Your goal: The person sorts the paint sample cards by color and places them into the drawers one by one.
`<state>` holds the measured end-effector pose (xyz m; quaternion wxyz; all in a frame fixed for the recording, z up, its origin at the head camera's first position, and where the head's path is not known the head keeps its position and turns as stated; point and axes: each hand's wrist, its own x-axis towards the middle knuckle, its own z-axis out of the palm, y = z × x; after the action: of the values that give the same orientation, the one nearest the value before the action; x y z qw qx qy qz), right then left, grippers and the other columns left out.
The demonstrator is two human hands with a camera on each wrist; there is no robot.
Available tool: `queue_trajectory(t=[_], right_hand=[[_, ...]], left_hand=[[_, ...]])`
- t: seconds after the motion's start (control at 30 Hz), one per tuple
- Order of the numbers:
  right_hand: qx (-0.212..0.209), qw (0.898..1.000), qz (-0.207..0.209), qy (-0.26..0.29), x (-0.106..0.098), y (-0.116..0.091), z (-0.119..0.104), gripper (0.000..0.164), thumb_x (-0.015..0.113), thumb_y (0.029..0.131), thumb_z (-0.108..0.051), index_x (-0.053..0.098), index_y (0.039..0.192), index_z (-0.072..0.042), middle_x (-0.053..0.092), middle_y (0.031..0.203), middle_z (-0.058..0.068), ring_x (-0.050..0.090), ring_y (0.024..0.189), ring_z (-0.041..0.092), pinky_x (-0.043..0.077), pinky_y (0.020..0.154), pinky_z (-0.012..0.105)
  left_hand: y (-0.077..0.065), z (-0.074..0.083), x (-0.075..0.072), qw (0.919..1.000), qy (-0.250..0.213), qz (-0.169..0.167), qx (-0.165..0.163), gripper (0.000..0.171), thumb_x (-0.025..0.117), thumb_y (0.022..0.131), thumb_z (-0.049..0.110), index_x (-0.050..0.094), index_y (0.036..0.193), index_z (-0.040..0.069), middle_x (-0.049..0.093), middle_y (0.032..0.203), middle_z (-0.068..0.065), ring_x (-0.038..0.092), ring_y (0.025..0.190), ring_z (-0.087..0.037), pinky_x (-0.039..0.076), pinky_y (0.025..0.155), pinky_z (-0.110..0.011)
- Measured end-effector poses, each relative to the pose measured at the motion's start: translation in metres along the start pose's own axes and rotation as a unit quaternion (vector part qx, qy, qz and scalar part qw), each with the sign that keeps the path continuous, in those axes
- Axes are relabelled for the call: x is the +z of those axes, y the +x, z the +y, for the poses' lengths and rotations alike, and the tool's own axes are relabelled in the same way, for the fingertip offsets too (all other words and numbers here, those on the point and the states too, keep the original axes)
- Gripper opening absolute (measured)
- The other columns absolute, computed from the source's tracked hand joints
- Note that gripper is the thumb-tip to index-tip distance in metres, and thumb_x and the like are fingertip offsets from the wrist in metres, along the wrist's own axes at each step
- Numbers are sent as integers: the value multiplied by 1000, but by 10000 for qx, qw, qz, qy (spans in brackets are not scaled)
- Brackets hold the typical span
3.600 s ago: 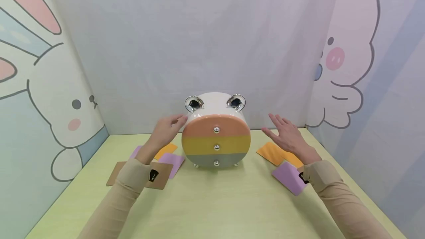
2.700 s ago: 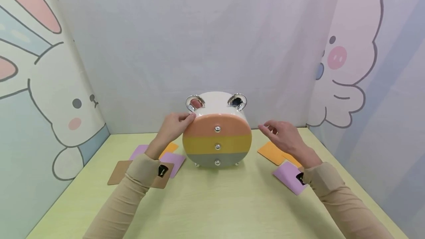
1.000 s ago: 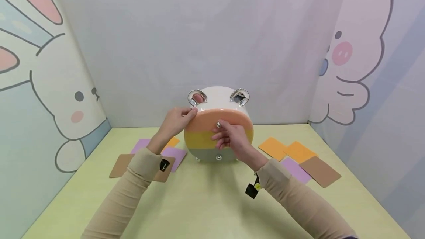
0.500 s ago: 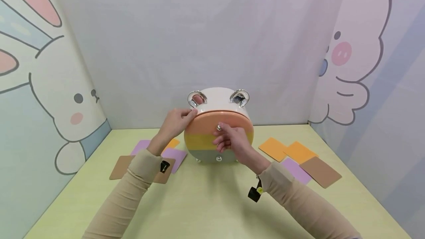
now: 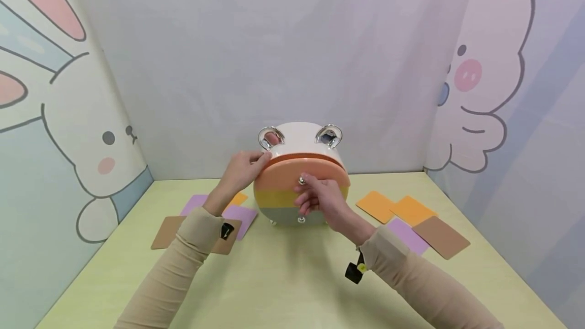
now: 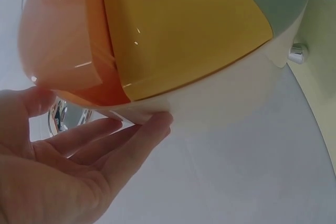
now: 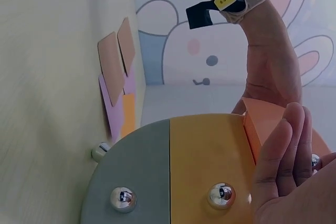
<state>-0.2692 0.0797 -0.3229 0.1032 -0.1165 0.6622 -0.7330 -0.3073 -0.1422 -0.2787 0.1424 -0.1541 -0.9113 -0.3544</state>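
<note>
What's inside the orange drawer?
The orange drawer is slightly open, but only a dark orange strip shows in the gap. The drawer's own front and the white box cover the rest, so I can't tell whether anything's inside.

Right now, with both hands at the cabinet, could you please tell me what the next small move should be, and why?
I would probably have the right hand ease the orange top drawer a little further out by its silver knob: the drawer stands only partly open, the right hand pinches that knob, and the left hand holds the cabinet, which should steady it.
</note>
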Motion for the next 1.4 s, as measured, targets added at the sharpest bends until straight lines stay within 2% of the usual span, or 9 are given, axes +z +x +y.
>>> queue_trajectory(t=[0.1, 0.4, 0.53, 0.7, 0.8, 1.2, 1.4], right_hand=[[7, 10000, -10, -32, 0, -3, 0, 52, 54, 97, -40, 63, 104, 11, 69, 64, 2, 63, 51, 14, 55, 54, 26], [63, 9998, -145, -97, 2, -11, 0, 56, 54, 97, -41, 60, 107, 14, 69, 64, 3, 63, 52, 16, 55, 55, 26], [72, 9998, -163, -132, 3, -15, 1, 57, 54, 97, -42, 60, 106, 14, 69, 64, 3, 63, 53, 15, 56, 56, 26], [69, 9997, -182, -152, 4, -19, 1, 55, 54, 97, -43, 62, 105, 11, 69, 64, 2, 63, 53, 15, 56, 56, 26], [40, 9997, -190, -126, 5, -21, 1, 53, 54, 97, -42, 62, 104, 10, 69, 63, 2, 63, 53, 14, 56, 55, 26], [-8, 9995, -298, -137, 4, -32, 1, 52, 53, 97, -42, 63, 103, 9, 69, 62, 0, 62, 51, 13, 55, 54, 26], [-30, 9988, -440, -194, 5, -41, 1, 49, 52, 98, -42, 64, 100, 6, 69, 63, 0, 61, 52, 12, 55, 55, 25]], left_hand=[[0, -1, 1, 10000, -28, -36, -69, 41, 50, 98, 44, 71, 92, 10, 59, 72, -5, 51, 68, -19, 37, 58, -26], [1, -2, -1, 9998, -65, -132, -108, 40, 50, 98, 43, 72, 96, 9, 62, 75, -6, 52, 71, -19, 38, 58, -25], [-1, -5, 0, 9997, -208, 22, -113, 39, 52, 97, 43, 74, 98, 10, 67, 78, -7, 55, 75, -21, 40, 62, -26], [-3, -7, 3, 9976, -559, 371, -157, 38, 58, 94, 42, 75, 107, 10, 75, 97, -9, 65, 88, -23, 52, 75, -32], [-4, -6, 5, 9962, -698, 496, -141, 37, 61, 93, 40, 75, 108, 10, 75, 100, -11, 68, 90, -25, 56, 79, -38], [-3, -5, 5, 9949, -833, 564, -59, 37, 61, 93, 39, 74, 111, 9, 74, 105, -12, 69, 94, -26, 57, 80, -40], [-4, -5, 4, 9944, -888, 559, -83, 36, 62, 93, 38, 73, 112, 10, 74, 106, -13, 70, 94, -26, 59, 77, -39]])
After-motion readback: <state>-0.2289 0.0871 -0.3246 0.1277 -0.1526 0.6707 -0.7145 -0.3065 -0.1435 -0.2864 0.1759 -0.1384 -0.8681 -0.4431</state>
